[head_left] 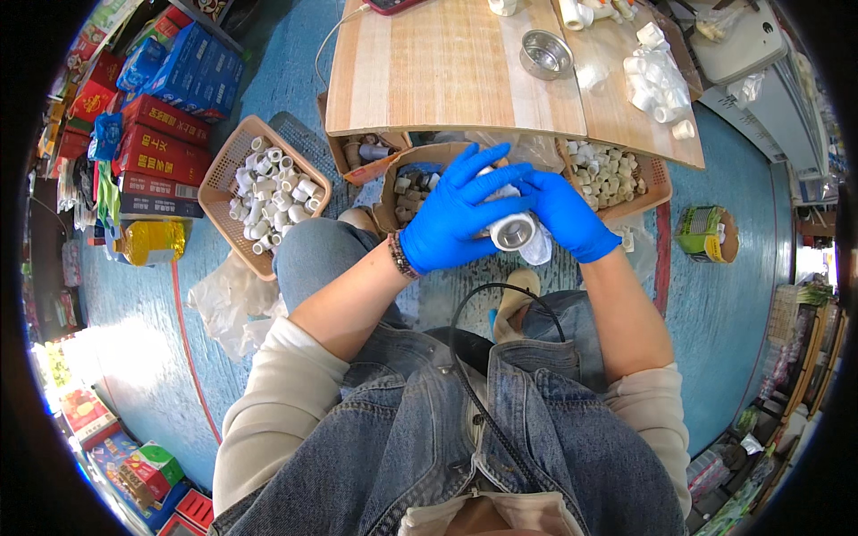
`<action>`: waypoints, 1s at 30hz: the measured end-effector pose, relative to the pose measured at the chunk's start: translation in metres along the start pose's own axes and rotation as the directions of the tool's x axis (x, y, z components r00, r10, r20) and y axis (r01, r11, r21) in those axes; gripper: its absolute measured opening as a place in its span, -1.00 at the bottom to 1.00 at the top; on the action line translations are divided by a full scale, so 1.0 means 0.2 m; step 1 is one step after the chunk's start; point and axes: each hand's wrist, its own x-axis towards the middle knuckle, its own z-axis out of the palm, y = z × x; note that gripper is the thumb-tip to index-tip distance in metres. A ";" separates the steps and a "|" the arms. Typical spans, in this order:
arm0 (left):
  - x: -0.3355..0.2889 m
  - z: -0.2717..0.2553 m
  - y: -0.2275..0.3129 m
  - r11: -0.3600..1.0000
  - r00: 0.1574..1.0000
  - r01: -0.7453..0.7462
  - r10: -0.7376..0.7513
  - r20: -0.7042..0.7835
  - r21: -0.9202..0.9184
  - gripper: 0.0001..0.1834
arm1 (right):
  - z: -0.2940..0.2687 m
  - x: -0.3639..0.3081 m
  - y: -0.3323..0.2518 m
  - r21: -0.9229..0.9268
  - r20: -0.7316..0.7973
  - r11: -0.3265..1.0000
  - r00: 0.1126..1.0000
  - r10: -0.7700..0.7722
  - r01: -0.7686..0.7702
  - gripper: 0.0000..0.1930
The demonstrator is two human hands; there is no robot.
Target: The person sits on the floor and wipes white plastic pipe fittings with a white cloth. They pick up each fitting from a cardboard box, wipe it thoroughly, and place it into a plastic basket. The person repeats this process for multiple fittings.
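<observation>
Both my hands wear blue gloves and meet in front of the table's near edge. My left hand (456,219) is closed around a white plastic pipe fitting (495,236) with a metal ring (514,233) at its near end. My right hand (572,219) is closed against the fitting's right side, with a white cloth (538,248) bunched under its fingers and hanging beside the ring. Part of the fitting is hidden behind the fingers.
On the wooden table (438,80) stand a metal bowl (547,55) and a plastic bag of white fittings (652,85). Left of my knee is a basket (217,174) of white fittings. Under the table edge are a cardboard box (384,201) and another basket (663,183) of fittings.
</observation>
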 end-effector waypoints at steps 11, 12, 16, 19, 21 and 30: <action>-0.02 0.01 -0.02 0.968 0.909 0.145 -0.213 -0.358 -0.206 -0.33 | 0.18 0.01 0.07 0.399 -0.097 0.910 0.992 -0.078 0.111 -0.71; -0.02 0.02 -0.01 0.965 0.908 0.114 -0.198 -0.368 -0.237 -0.31 | 0.17 0.01 0.07 0.343 -0.137 0.927 0.985 -0.108 0.149 -0.72; -0.03 0.02 -0.01 0.971 0.940 0.137 -0.189 -0.285 -0.194 -0.16 | 0.04 0.00 -0.01 -0.099 -0.254 0.970 0.937 -0.241 0.223 -0.77; -0.03 0.01 -0.01 0.960 0.946 0.155 -0.212 -0.247 -0.232 -0.13 | -0.03 -0.04 -0.06 -0.454 -0.189 0.844 0.895 -0.403 0.285 -0.79; -0.02 0.01 -0.02 0.962 0.967 0.151 -0.191 -0.166 -0.227 -0.15 | -0.04 -0.05 -0.08 -0.473 -0.156 0.834 0.905 -0.395 0.282 -0.79; -0.02 0.02 -0.02 0.996 0.975 0.084 -0.081 -0.207 0.006 -0.36 | -0.04 -0.03 -0.06 -0.246 -0.104 0.952 0.972 -0.213 0.182 -0.75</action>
